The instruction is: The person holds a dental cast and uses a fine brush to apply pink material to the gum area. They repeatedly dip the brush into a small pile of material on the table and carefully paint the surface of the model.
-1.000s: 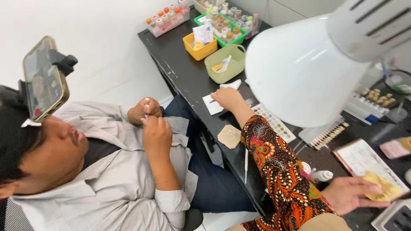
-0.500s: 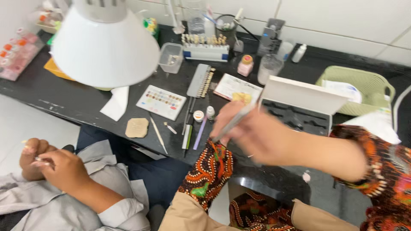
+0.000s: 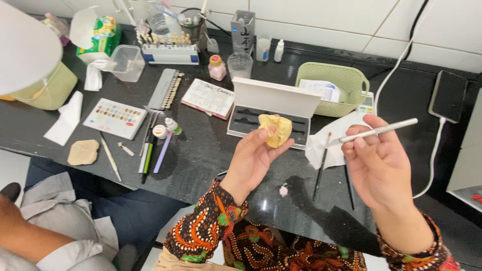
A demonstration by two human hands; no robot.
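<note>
My left hand [image 3: 253,158] is raised over the black worktop, fingers closed around a pale yellow dental cast [image 3: 275,130]. My right hand [image 3: 376,165] pinches a slim silver brush handle [image 3: 379,130] that points up to the right, its tip aimed toward the cast. Both hands hover just in front of an open white case [image 3: 273,95] with a dark insert. Two thin brushes [image 3: 321,168] lie on the counter between my hands, beside a crumpled white tissue [image 3: 326,140].
A green basket [image 3: 332,80], a colour palette [image 3: 115,118], a tooth shade guide [image 3: 168,88], pens [image 3: 150,150], small jars, a beige slab [image 3: 83,152] and a white lamp shade [image 3: 22,45] crowd the counter. A phone [image 3: 447,95] charges at right. Another person sits at lower left.
The view has swung right from the seated person to the counter. My left hand now holds the yellow cast up, and my right hand has moved the brush to the right.
</note>
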